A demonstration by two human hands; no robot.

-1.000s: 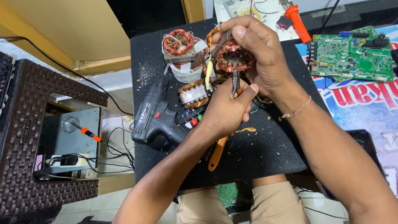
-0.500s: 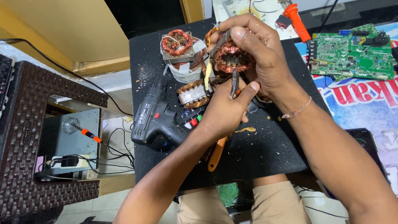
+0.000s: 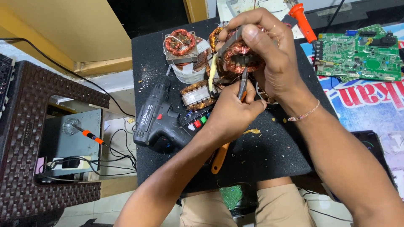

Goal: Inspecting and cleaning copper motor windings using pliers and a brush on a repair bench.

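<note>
Motor windings and tools spread over a mat

On the mat (image 3: 269, 168): cordless drill (image 3: 158, 122) at left, small stator (image 3: 198, 94) just right of it, another stator (image 3: 182, 46) behind. Raised above the middle, a winding (image 3: 235, 56) under the right hand (image 3: 269, 54), left hand (image 3: 235, 111) just before it. Circuit board (image 3: 357, 52) far right; stool (image 3: 25, 138) far left.

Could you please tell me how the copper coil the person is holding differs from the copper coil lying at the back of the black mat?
The held copper-wound coil is lifted off the black mat, gripped by the right hand, while the left hand puts pliers to it. The back copper coil rests untouched on a white base, its ring fully visible; the held one is partly hidden by fingers. Both are reddish copper windings.
</note>
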